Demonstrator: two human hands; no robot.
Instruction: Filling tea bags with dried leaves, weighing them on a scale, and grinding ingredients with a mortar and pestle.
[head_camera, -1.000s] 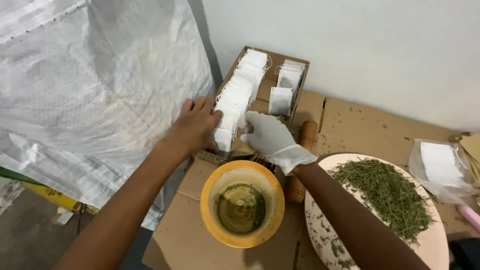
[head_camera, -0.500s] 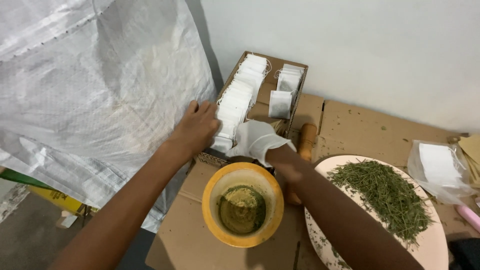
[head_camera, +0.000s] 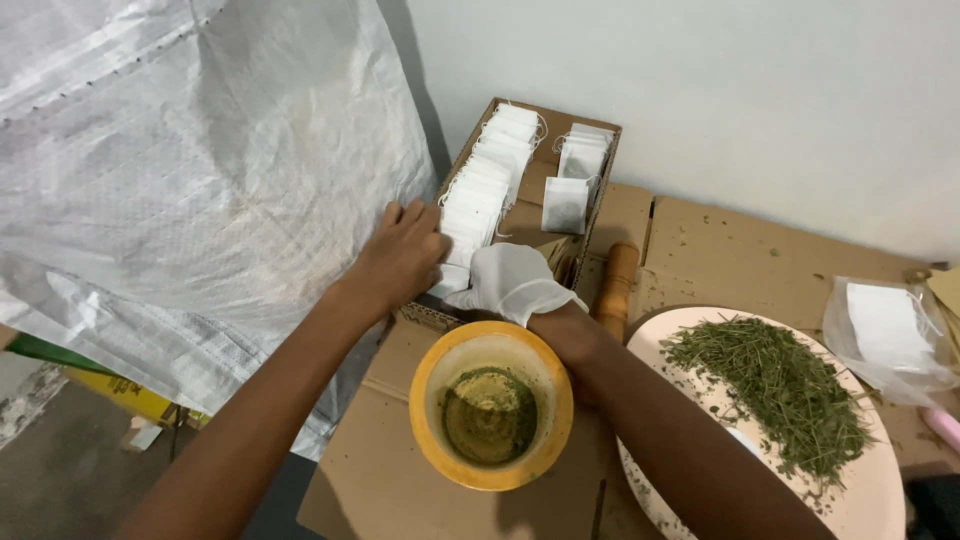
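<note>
Now both hands work at the near end of the bag row (head_camera: 478, 205) in the box (head_camera: 585, 235): left hand (head_camera: 400, 258) flat against the stack, gloved right hand (head_camera: 510, 282) curled on the front bags. Judging so, bags are being seated; pressing them snug calls for care.

White cotton glove (head_camera: 510, 283) on the right hand; left hand (head_camera: 400, 257) bare. Row of small white paper sachets (head_camera: 483, 190) in a brown cardboard box (head_camera: 590, 120), plain, no pattern. Round yellow-orange plastic bowl (head_camera: 432, 400), olive-green powder (head_camera: 490, 415) inside, paler tan at its top. Pale pink round tray (head_camera: 880, 490) speckled with green flecks, carrying a dull green heap of dried leaves (head_camera: 775, 385). Light brown wooden pestle (head_camera: 615, 285). Worktop (head_camera: 740, 250) covered in plain brown cardboard. Large white woven plastic sack (head_camera: 190, 190), fine crosshatch weave, faintly translucent. Clear plastic bag (head_camera: 885, 335) holding white sachets. Wall white.
</note>
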